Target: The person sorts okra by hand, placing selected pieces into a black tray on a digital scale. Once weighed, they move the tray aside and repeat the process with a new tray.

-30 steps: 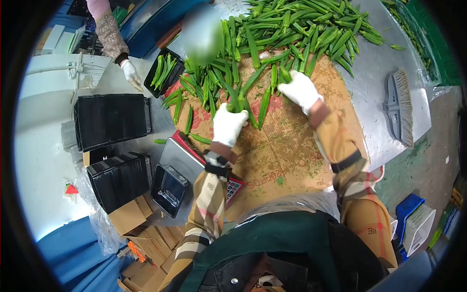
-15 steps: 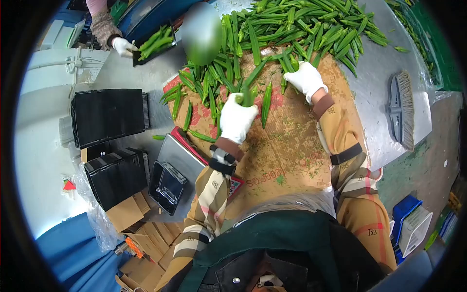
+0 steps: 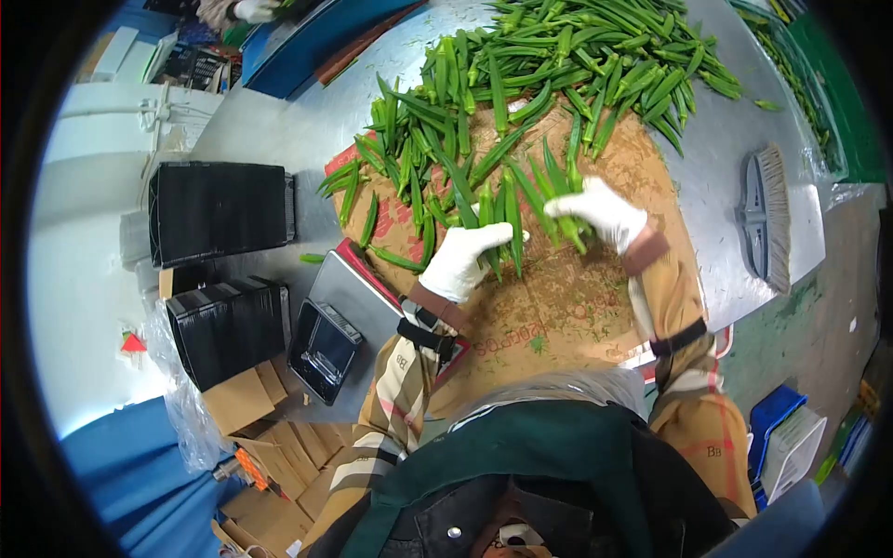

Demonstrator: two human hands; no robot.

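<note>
A large heap of green okra point(image 3: 595, 46) covers the far side of the table, with loose pods spilling onto a flattened cardboard sheet point(image 3: 549, 307). My left hand point(image 3: 462, 259), in a white glove, is closed around a few okra pods point(image 3: 486, 205) above the cardboard. To its right, my white-gloved right hand point(image 3: 600, 214) grips several okra pods point(image 3: 544, 191), their tips pointing away from me. A small gap lies between the two hands, with pods reaching into it. My right hand is slightly blurred.
One black tray point(image 3: 326, 352) sits on a scale point(image 3: 349, 279) at the left. Black tray stacks point(image 3: 219, 214) stand beyond it. A brush point(image 3: 767, 219) lies on the metal table point(image 3: 698, 186) at right. Another person's gloved hand point(image 3: 256, 11) shows at the top left.
My right hand has drawn back from the heap toward me, now with okra in it. My left hand has shifted slightly down. The other person's hand and filled tray have moved away.
</note>
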